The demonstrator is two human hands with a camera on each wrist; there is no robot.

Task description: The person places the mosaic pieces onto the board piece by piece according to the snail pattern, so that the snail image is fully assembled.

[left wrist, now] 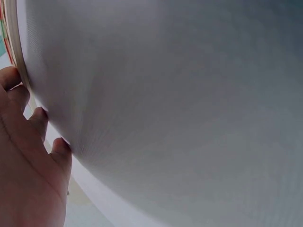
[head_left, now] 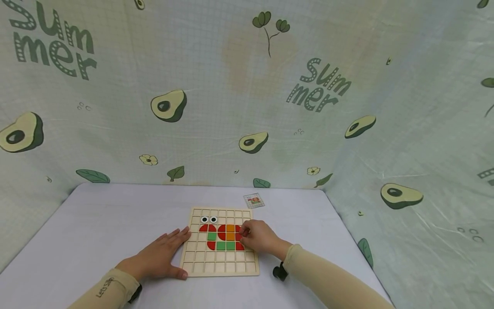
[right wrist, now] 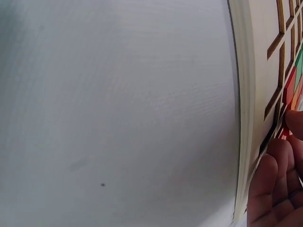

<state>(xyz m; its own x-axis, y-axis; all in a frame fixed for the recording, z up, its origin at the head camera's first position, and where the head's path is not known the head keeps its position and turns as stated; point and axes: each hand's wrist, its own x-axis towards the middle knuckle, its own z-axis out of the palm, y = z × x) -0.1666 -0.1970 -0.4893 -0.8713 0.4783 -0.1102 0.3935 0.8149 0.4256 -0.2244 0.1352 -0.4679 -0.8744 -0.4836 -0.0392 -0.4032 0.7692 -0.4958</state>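
A wooden grid board [head_left: 220, 268] lies on the table with coloured tiles in its cells. Two eye tiles [head_left: 209, 219] sit near the top, above red curved tiles [head_left: 221, 232], orange square tiles [head_left: 230, 232] and green square tiles [head_left: 225, 246]. My left hand [head_left: 162, 253] rests with spread fingers at the board's left edge; its fingertips touch that edge in the left wrist view. My right hand [head_left: 260, 237] reaches over the right edge with bent fingers. Between its thumb and fingers a red tile [right wrist: 285, 131] shows, mostly hidden by them.
Behind the board's upper right corner lies a small picture card [head_left: 254, 201]. A white cloth covers the table [head_left: 127, 210]. Printed curtains [head_left: 208, 141] stand behind it and at the sides. A black wrist-worn device [head_left: 280, 271] sits by the right cuff.
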